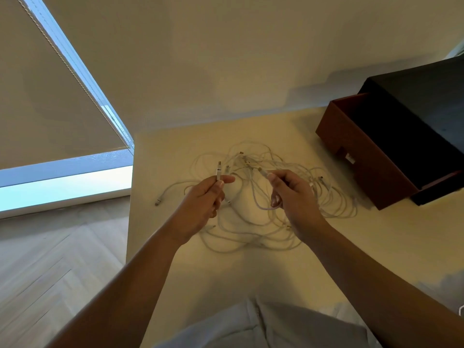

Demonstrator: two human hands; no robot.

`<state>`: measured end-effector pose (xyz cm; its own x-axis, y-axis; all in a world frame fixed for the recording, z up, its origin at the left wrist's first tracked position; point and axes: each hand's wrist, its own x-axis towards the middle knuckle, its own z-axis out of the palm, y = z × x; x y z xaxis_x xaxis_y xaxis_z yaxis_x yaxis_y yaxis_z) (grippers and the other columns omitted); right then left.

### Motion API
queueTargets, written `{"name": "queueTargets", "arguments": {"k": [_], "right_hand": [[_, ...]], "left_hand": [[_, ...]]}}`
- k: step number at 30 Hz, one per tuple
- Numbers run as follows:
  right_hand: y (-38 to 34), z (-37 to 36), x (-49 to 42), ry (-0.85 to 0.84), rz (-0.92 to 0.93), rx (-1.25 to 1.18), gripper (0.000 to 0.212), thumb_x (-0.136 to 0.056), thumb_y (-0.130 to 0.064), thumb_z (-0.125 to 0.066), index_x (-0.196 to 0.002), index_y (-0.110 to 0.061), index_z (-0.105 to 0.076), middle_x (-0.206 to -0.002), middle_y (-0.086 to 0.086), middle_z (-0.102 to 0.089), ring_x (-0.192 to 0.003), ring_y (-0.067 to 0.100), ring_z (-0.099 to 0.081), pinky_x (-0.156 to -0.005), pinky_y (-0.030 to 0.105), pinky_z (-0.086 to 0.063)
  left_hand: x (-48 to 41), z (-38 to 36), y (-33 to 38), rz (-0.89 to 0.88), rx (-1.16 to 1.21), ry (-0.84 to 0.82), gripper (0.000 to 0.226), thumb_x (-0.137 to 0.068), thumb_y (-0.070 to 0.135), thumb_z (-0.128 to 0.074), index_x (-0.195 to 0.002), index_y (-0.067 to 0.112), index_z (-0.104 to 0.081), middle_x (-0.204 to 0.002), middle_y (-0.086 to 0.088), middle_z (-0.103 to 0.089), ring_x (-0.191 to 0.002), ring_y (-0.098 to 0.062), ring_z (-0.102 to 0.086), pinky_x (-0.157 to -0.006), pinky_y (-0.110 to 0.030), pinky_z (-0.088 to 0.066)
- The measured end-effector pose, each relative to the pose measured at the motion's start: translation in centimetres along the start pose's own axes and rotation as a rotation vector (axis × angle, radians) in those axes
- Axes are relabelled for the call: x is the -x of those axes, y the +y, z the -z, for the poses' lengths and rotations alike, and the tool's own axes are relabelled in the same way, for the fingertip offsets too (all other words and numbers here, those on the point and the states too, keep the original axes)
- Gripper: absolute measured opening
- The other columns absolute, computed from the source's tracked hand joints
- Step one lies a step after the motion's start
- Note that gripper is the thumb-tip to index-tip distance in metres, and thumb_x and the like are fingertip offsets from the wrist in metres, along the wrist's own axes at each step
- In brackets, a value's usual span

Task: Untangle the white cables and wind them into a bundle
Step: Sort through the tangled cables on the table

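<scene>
step in hand: single cable ends are being picked out of the tangle, judged from the plug held up in each hand.
left hand (200, 204): its fingers (226, 179) are curled, and a plug (219, 170) is pinched upright between thumb and forefinger, raised above the surface (251, 272).
right hand (295, 197): its fingers (276, 180) are curled round a second plug (264, 173), which is tilted toward the left; a loop (261, 207) of cable hangs below the palm.
white cables (251, 162): they lie heaped in overlapping loops on the surface, under and beyond both hands, with several loose ends sticking out.
same cable or not: it cannot be told whether both plugs belong to one cable.
how it is best done: one plug should be kept raised while its cord is followed strand by strand into the heap; each crossing should be lifted over, not dragged through.
pull: it should be kept gentle, since a hard tug would likely tighten the knots.
winding: it is better left until one cable hangs free end to end.
box (364, 156): a dark one stands at the right, well apart from the hands.
</scene>
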<state>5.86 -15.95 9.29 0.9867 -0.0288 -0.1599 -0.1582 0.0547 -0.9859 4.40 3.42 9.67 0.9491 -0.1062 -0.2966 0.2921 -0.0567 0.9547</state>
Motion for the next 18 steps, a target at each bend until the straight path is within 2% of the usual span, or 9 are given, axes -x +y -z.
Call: {"name": "queueTargets", "arguments": {"k": [4, 7, 10, 13, 18], "right_hand": [[-0.8, -1.5, 0.8, -0.189, -0.096, -0.177, 0.025, -0.098, -0.004, -0.046, -0.106, -0.018, -0.065, -0.071, 0.0, -0.057, -0.067, 0.014, -0.051, -0.071, 0.028, -0.048], [-1.1, -2.1, 1.2, -0.287, -0.06, -0.195, 0.03, -0.095, 0.002, -0.047, -0.11, -0.019, -0.062, -0.081, 0.001, -0.066, -0.071, 0.015, -0.057, -0.076, 0.029, -0.053], [-1.0, -2.3, 1.2, -0.245, -0.085, -0.215, 0.018, -0.091, 0.004, -0.054, -0.101, -0.009, -0.061, -0.084, 0.008, -0.071, -0.068, 0.016, -0.063, -0.074, 0.029, -0.055], [-0.7, -2.4, 1.1, -0.218, -0.119, -0.239, 0.01, -0.089, 0.003, -0.057, -0.093, -0.005, -0.062, -0.083, 0.013, -0.07, -0.067, 0.018, -0.063, -0.073, 0.029, -0.055], [-0.6, -3.2, 1.1, -0.202, -0.103, -0.267, 0.008, -0.087, 0.002, -0.061, -0.091, -0.004, -0.065, -0.083, 0.001, -0.07, -0.068, 0.02, -0.059, -0.074, 0.029, -0.056]], "left_hand": [[0.0, -0.7, 0.1, 0.009, 0.028, 0.012, 0.029, -0.104, 0.013, -0.035, -0.11, 0.021, -0.063, -0.066, 0.008, -0.048, -0.054, -0.002, -0.039, -0.056, -0.018, -0.035], [-0.1, -1.1, 0.1, 0.013, 0.054, 0.023, 0.03, -0.104, 0.017, -0.037, -0.108, 0.025, -0.066, -0.067, 0.007, -0.045, -0.057, -0.004, -0.039, -0.057, -0.019, -0.035], [-0.1, -1.3, 0.3, 0.025, 0.086, 0.025, 0.032, -0.104, 0.027, -0.036, -0.104, 0.028, -0.068, -0.064, 0.007, -0.041, -0.056, -0.006, -0.036, -0.055, -0.022, -0.034], [-0.1, -1.5, 0.6, 0.035, 0.134, 0.008, 0.031, -0.104, 0.027, -0.037, -0.102, 0.027, -0.068, -0.06, 0.007, -0.04, -0.055, -0.007, -0.034, -0.054, -0.022, -0.03], [0.1, -2.2, 1.0, 0.027, 0.131, 0.005, 0.029, -0.103, 0.031, -0.038, -0.099, 0.023, -0.065, -0.061, 0.006, -0.041, -0.054, -0.006, -0.033, -0.052, -0.02, -0.028]]}}
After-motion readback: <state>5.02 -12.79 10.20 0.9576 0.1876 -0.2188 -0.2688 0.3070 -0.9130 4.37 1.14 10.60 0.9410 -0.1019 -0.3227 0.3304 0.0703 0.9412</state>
